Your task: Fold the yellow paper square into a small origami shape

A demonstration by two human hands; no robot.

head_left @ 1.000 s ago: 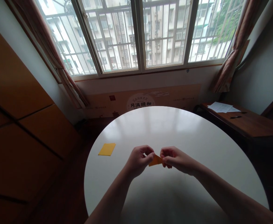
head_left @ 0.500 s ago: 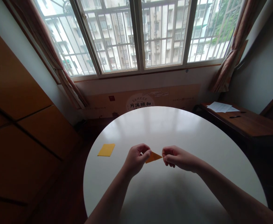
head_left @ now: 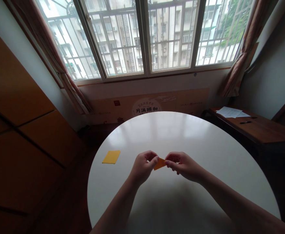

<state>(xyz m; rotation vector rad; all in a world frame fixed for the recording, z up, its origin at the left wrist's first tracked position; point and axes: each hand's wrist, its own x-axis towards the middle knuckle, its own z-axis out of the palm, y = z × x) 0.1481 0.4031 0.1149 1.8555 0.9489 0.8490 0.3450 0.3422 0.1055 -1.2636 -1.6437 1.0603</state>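
Note:
Between my two hands is a small folded piece of orange paper [head_left: 159, 163], held just above the white table [head_left: 193, 136]. My left hand [head_left: 144, 165] is closed on its left side, thumb on the near face. The fingertips of my right hand [head_left: 181, 165] pinch the paper's right end, thumb and forefinger together. Both hands cover parts of the paper, so its full outline is hidden. To the left on the tabletop lies a flat yellow paper square [head_left: 111, 157], apart from both hands; it may be a stack.
A brown side desk [head_left: 274, 128] stands at the right, with white paper sheets [head_left: 231, 112] and a dark slim object [head_left: 245, 122] on it. An orange-brown cabinet [head_left: 32, 143] is at the left. Beyond the table are a printed cardboard panel [head_left: 193, 97] and a barred window.
My right hand has moved slightly left along the paper and now covers its pointed tip. My left hand keeps nearly the same place. The yellow square has not moved.

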